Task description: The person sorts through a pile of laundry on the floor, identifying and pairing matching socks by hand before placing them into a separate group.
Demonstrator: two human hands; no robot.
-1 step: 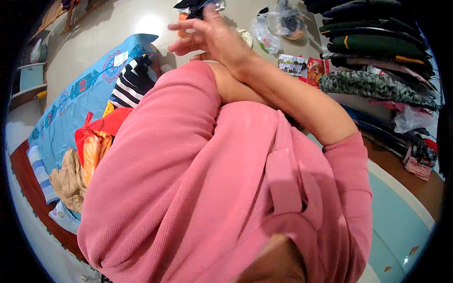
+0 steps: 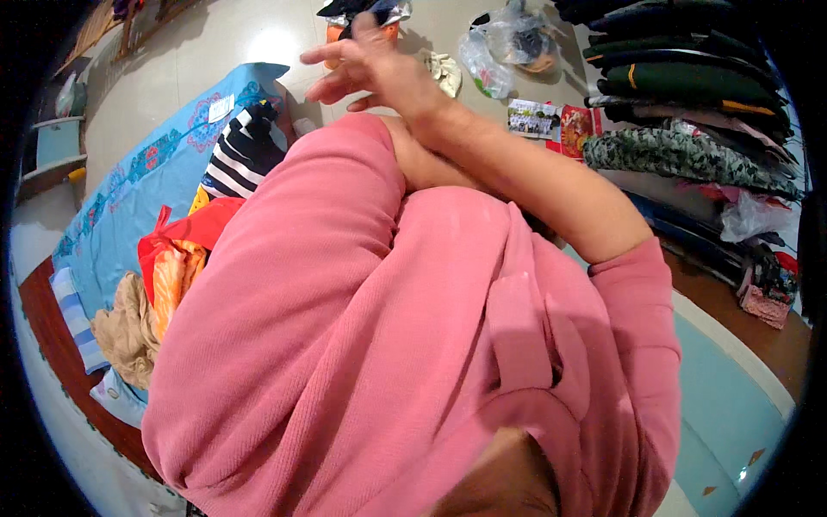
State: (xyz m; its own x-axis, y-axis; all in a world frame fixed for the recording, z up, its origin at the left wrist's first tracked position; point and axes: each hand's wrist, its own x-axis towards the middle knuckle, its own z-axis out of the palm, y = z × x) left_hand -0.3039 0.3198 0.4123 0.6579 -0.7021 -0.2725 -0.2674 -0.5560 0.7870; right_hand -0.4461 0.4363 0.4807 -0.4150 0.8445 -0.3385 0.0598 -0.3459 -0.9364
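Note:
My right hand (image 2: pixel 383 73) is held up in front of me, its fingers spread and nothing in them. The right forearm (image 2: pixel 525 172) crosses over my left forearm (image 2: pixel 439 168). My left hand is hidden behind the right arm and the pink top (image 2: pixel 405 327). Beyond the right fingers, partly covered by them, an orange container (image 2: pixel 386 34) on the floor has dark cloth on it. A cream cloth (image 2: pixel 442 73) lies beside that container.
Clear plastic bags (image 2: pixel 517 43) and a red printed packet (image 2: pixel 575 129) lie on the tiled floor. Folded dark clothes (image 2: pixel 689 82) are stacked at right, above a camouflage garment (image 2: pixel 663 155). At left, a blue floral cover (image 2: pixel 129 189) bears striped (image 2: pixel 237 159), red (image 2: pixel 185 228) and tan cloth (image 2: pixel 125 332).
My right hand has shifted slightly left, and more of the cream cloth and orange container shows. The arms stay crossed.

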